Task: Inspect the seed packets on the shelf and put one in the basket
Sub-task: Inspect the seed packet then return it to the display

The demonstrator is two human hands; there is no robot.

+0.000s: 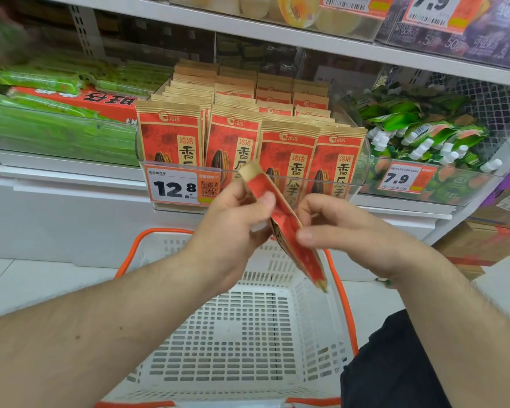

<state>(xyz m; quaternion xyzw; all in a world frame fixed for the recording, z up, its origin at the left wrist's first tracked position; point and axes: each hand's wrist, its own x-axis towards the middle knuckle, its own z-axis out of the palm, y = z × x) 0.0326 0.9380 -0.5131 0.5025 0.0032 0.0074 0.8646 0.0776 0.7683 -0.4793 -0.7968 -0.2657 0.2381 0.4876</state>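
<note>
Left hand (236,219) and right hand (345,231) both pinching one red seed packet (286,228) edge-on at frame centre, above the white basket (248,328), more packets (248,128) standing on the shelf (71,172) behind, price tag (183,187) below them

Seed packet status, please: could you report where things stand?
Both hands, left hand and right hand, gripping seed packet. Held edge-on above basket. Nothing blocking.

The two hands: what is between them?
In the head view, one red seed packet, seen edge-on, lies between the left hand and right hand; both pinch it.
</note>
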